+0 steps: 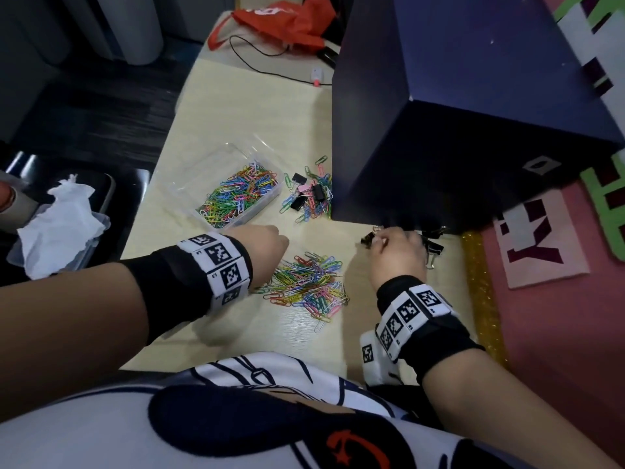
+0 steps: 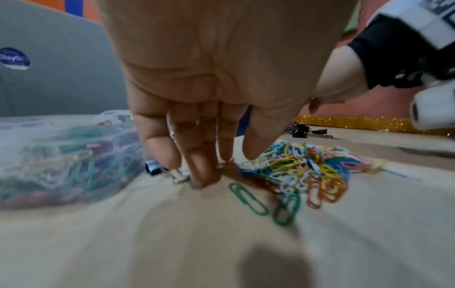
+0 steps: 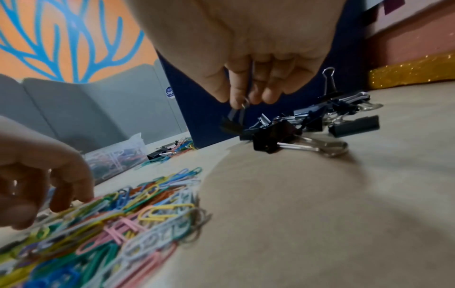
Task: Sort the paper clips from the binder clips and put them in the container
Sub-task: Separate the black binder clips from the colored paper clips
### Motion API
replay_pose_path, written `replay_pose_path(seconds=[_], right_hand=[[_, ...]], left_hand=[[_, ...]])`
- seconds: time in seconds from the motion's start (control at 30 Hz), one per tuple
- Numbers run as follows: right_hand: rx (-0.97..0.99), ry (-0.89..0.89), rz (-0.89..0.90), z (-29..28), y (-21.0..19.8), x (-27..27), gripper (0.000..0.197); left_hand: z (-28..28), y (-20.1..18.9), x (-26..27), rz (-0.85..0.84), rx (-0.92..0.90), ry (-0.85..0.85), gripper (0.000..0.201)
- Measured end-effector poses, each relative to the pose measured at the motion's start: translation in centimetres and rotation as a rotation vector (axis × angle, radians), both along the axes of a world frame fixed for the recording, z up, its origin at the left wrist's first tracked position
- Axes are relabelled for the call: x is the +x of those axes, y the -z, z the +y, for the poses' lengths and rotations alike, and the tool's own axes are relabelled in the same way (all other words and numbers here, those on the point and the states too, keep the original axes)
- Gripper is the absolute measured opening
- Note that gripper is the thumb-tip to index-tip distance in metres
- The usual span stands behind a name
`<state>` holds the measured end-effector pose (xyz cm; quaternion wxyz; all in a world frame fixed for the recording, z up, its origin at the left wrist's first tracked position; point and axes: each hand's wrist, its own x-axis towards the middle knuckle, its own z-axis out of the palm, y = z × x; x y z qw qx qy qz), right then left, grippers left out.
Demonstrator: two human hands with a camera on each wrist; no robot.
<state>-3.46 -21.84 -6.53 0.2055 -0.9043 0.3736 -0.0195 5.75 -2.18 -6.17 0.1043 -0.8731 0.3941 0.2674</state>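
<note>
A clear plastic container (image 1: 216, 170) at mid-table holds many coloured paper clips. Right of it lies a mixed heap (image 1: 309, 194) of paper clips and black binder clips. A loose pile of paper clips (image 1: 307, 286) sits between my hands. My left hand (image 2: 221, 165) points down at that pile's left edge, fingertips (image 2: 199, 175) on the table beside a small binder clip (image 2: 160, 170). My right hand (image 3: 246, 101) pinches the wire handle of a black binder clip (image 3: 230, 125), which hangs just above the table next to a cluster of binder clips (image 3: 320, 126).
A tall dark blue box (image 1: 456, 113) stands on the table right behind the heaps. A gold glitter strip (image 1: 480, 292) runs along the table's right edge. A tub with crumpled tissue (image 1: 61, 225) sits off the left edge. A red bag (image 1: 284, 22) and a cable lie far back.
</note>
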Motion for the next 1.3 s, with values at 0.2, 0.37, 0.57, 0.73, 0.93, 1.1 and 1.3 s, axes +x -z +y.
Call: replay_pose_path(seconds=[0.2, 0.37, 0.57, 0.73, 0.93, 1.1, 1.3], right_hand=[[0.021, -0.278, 0.027, 1.9, 0.0, -0.2, 0.033], [0.118, -0.521, 0.270, 4.2, 0.7, -0.1, 0.057], [0.072, -0.602, 0.321, 4.8, 0.0, 0.5, 0.054], [0.044, -0.655, 0.260, 5.2, 0.5, 0.7, 0.042], [0.000, -0.658, 0.171, 5.1, 0.2, 1.8, 0.037], [0.010, -0.864, 0.263, 5.3, 0.0, 3.6, 0.055], [-0.130, -0.840, 0.406, 4.5, -0.4, 3.4, 0.058]], left_hand=[[0.7, 0.9, -1.3, 0.074, -0.158, 0.025, 0.043], [2.6, 0.4, -0.1, -0.063, -0.207, -0.148, 0.032], [2.7, 0.4, -0.5, -0.092, -0.099, -0.083, 0.046], [1.4, 0.6, -0.1, -0.059, -0.159, -0.074, 0.050], [0.6, 1.1, 1.0, 0.134, -0.352, -0.071, 0.048], [1.5, 0.1, 0.8, 0.041, -0.409, -0.120, 0.038], [1.9, 1.4, -1.0, 0.114, -0.206, -0.088, 0.041]])
